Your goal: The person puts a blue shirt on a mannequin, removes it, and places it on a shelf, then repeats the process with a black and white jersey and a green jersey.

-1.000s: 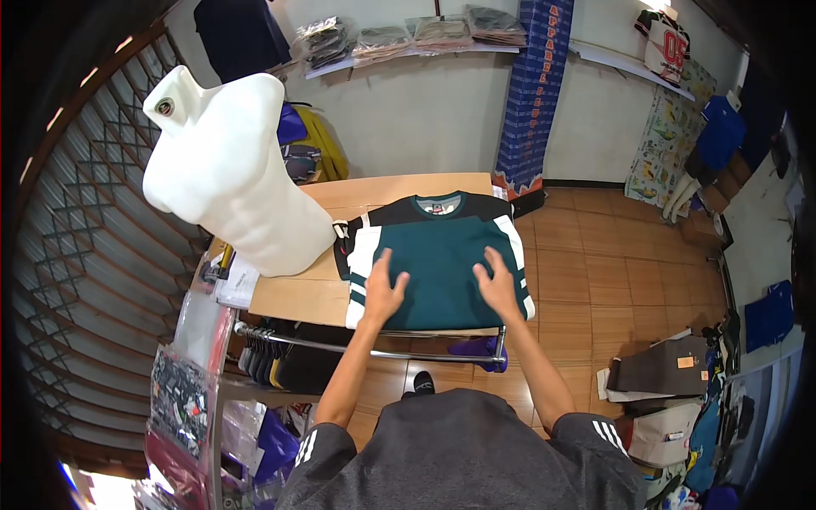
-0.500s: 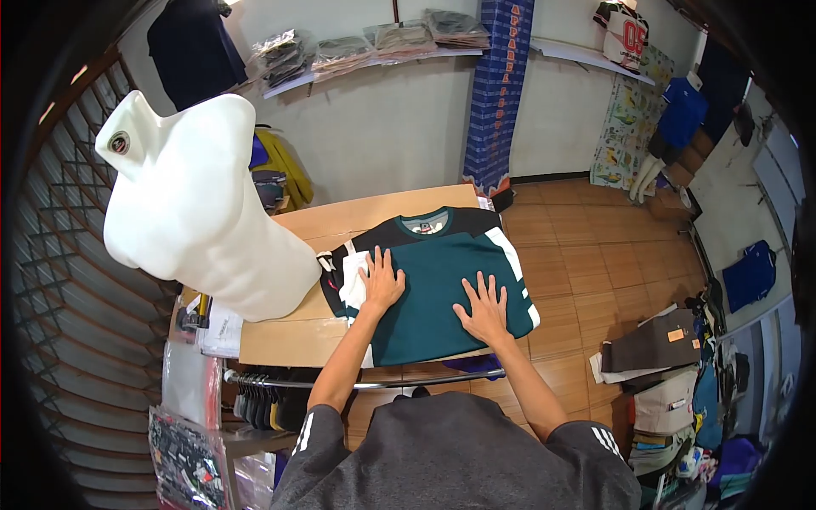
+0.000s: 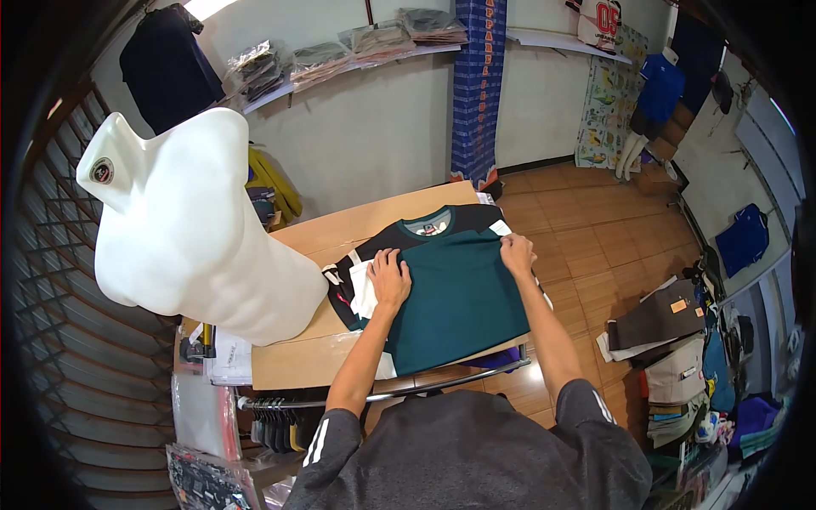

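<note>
A dark green shirt (image 3: 455, 297) with black shoulders and white side panels lies partly folded on a cardboard-topped table (image 3: 293, 361). Its collar points away from me. My left hand (image 3: 389, 282) rests on the left part of the green cloth, beside a white panel, fingers lying on the fabric. At the upper right edge, my right hand (image 3: 518, 254) has its fingers closed on the folded cloth near the white shoulder patch. Part of the right edge is hidden behind my right forearm.
A white mannequin torso (image 3: 183, 229) leans over the table's left end. A metal rail (image 3: 382, 395) with hangers runs along the near edge. Stacked clothes (image 3: 676, 382) are at the right, and packed garments (image 3: 365, 47) lie on a wall shelf.
My right hand has moved up from lying flat on the cloth to gripping its upper right edge. My left hand stays on the left side. The camera view has shifted slightly.
</note>
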`<control>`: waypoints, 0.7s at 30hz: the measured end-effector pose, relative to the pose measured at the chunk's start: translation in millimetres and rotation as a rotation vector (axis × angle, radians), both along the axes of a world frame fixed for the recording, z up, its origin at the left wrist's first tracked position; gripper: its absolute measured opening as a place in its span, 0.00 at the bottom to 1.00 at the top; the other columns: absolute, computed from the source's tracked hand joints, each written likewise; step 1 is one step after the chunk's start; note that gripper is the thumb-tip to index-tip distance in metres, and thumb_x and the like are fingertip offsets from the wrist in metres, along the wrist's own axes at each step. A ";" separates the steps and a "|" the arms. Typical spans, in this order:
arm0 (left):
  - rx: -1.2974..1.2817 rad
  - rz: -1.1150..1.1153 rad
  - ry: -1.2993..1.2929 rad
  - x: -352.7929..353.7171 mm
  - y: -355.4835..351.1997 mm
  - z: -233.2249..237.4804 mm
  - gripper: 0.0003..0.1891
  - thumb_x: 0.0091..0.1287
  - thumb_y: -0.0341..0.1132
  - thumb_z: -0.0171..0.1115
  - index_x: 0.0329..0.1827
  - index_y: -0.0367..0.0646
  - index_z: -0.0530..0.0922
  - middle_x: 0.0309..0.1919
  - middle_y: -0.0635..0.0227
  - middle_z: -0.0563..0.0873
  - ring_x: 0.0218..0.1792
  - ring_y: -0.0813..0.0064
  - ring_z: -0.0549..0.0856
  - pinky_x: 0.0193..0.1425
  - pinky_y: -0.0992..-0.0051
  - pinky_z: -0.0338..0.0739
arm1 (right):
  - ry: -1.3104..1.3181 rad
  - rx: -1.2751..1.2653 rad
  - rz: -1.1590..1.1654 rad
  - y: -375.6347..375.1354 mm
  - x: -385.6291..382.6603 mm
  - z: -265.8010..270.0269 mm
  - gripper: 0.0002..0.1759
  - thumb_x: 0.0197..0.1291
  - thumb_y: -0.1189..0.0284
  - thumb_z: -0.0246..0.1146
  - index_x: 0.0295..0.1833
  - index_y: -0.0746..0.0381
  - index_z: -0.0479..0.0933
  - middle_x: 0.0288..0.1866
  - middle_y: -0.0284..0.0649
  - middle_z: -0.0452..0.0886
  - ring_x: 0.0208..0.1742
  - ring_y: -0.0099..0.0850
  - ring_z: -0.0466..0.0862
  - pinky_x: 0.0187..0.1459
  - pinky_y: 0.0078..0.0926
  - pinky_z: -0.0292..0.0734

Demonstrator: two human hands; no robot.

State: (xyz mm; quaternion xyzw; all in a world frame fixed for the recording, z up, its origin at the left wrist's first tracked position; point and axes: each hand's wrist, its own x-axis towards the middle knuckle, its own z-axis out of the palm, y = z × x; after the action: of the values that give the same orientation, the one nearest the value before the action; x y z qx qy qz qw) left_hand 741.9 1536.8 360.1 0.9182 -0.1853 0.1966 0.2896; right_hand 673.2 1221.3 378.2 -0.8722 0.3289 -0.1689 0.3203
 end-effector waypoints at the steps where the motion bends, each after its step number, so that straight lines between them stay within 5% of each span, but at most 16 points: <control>1: -0.028 -0.003 0.014 -0.3 0.3 2.1 0.20 0.69 0.37 0.59 0.63 0.42 0.76 0.62 0.57 0.76 0.70 0.55 0.69 0.75 0.45 0.54 | -0.040 0.019 -0.041 -4.0 3.4 0.0 0.13 0.62 0.64 0.61 0.47 0.55 0.86 0.59 0.43 0.82 0.65 0.49 0.76 0.62 0.62 0.67; 3: -0.053 0.022 -0.060 2.5 0.4 -1.6 0.18 0.69 0.36 0.60 0.60 0.43 0.78 0.55 0.59 0.78 0.64 0.58 0.73 0.73 0.49 0.57 | -0.122 0.055 -0.118 -6.6 10.2 3.9 0.14 0.61 0.64 0.62 0.47 0.55 0.86 0.59 0.44 0.82 0.61 0.46 0.81 0.61 0.60 0.69; 8: -0.108 0.014 -0.063 2.4 2.3 -1.6 0.12 0.66 0.33 0.64 0.51 0.45 0.81 0.49 0.63 0.80 0.58 0.60 0.76 0.71 0.53 0.59 | -0.157 -0.082 -0.133 11.6 3.2 -6.5 0.31 0.59 0.69 0.62 0.69 0.63 0.70 0.74 0.44 0.67 0.76 0.47 0.63 0.69 0.63 0.59; 14: -0.201 -0.022 -0.076 -1.1 1.8 6.3 0.07 0.61 0.28 0.65 0.40 0.46 0.79 0.47 0.68 0.81 0.59 0.64 0.77 0.70 0.48 0.57 | -0.185 -0.398 0.180 91.2 -17.4 10.1 0.30 0.57 0.75 0.63 0.68 0.57 0.72 0.75 0.47 0.64 0.77 0.50 0.60 0.69 0.68 0.53; 17: -0.211 -0.054 -0.111 -6.0 1.9 12.6 0.07 0.59 0.27 0.66 0.38 0.47 0.79 0.45 0.69 0.81 0.58 0.65 0.78 0.71 0.44 0.54 | -0.235 -0.394 0.371 123.6 -16.2 12.7 0.32 0.57 0.79 0.63 0.70 0.53 0.72 0.76 0.49 0.64 0.77 0.52 0.61 0.71 0.61 0.54; 21: -0.214 -0.177 -0.190 -15.8 2.4 20.7 0.08 0.55 0.28 0.65 0.36 0.47 0.79 0.41 0.69 0.83 0.55 0.67 0.80 0.71 0.44 0.52 | -0.287 -0.331 0.419 150.6 -8.6 8.4 0.32 0.56 0.82 0.63 0.69 0.53 0.73 0.76 0.52 0.63 0.78 0.54 0.59 0.70 0.64 0.56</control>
State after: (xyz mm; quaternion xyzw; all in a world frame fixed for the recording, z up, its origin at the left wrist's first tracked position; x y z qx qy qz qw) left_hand 726.1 1539.2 380.8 0.8395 -0.2700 0.2747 0.3833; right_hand 664.6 1371.9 386.6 -0.9286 0.0612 -0.2719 0.2451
